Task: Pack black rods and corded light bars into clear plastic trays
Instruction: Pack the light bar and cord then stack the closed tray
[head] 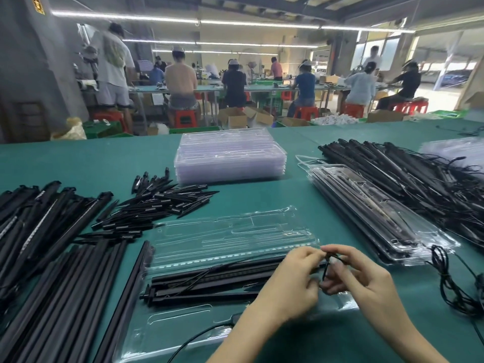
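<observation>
Over the near end of the open clear tray, both hands meet on a thin black cord — the left hand pinches its upper part with thumb and forefinger, and the right hand pinches the same bundle from the other side, fingers curled round it. Beneath them several black light bars lie lengthwise in the tray, a spiked rod alongside. Another clear tray lies just beyond, touching the first. To the left on the green worktop sit long black rods and a heap of short black spikes. Farther back stands a stack of empty trays. On the right, filled trays rest beside a tangled pile of corded bars — loose black cable trails near them.
</observation>
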`<action>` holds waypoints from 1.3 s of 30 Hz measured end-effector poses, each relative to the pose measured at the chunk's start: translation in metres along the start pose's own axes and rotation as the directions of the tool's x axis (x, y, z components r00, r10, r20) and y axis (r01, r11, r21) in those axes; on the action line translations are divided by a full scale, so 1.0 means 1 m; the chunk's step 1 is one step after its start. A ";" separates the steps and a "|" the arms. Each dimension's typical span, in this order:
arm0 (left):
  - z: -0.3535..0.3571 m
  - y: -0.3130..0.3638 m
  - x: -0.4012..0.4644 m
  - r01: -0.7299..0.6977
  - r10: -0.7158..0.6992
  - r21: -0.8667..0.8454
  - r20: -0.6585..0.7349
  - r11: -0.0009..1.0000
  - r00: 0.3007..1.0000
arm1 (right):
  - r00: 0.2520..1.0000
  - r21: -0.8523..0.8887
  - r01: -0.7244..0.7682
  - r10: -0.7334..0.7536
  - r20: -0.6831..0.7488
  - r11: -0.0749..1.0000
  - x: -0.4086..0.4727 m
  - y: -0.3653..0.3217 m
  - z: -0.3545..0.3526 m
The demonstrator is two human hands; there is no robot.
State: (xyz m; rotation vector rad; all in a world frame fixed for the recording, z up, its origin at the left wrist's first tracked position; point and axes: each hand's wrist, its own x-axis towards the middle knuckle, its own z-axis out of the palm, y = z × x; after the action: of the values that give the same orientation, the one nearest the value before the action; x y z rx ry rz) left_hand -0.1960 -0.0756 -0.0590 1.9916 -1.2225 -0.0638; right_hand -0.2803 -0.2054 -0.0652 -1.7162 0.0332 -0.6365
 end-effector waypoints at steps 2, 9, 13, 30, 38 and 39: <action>0.005 -0.004 -0.003 0.022 -0.030 0.066 0.126 0.998 0.992 | 0.997 0.082 -0.067 0.071 -0.045 0.994 0.001 0.003 0.000; 0.002 -0.003 -0.003 0.042 -0.045 0.124 0.015 0.991 0.999 | 0.947 -0.452 0.319 -0.271 0.171 0.833 0.001 0.009 -0.010; 0.002 -0.009 -0.007 0.119 -0.119 -0.014 0.035 0.993 0.992 | 0.911 -0.552 0.405 -0.270 0.312 0.729 0.014 0.016 -0.024; -0.016 -0.014 -0.022 0.091 -0.097 -0.140 -0.043 0.986 0.994 | 0.753 -0.504 0.605 -0.238 0.613 0.617 0.020 0.036 -0.027; -0.026 -0.012 -0.032 -0.002 0.006 0.043 -0.089 0.999 0.996 | 0.758 -0.474 0.585 -0.237 0.607 0.658 0.018 0.040 -0.026; -0.028 -0.012 -0.032 -0.002 0.005 0.042 -0.086 0.999 0.996 | 0.755 -0.476 0.587 -0.230 0.614 0.655 0.017 0.041 -0.029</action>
State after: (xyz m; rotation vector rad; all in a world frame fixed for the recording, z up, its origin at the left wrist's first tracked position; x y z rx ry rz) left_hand -0.1929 -0.0315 -0.0584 2.0075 -1.1807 0.0499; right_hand -0.2652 -0.2480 -0.0924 -2.5838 -0.6253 -0.5128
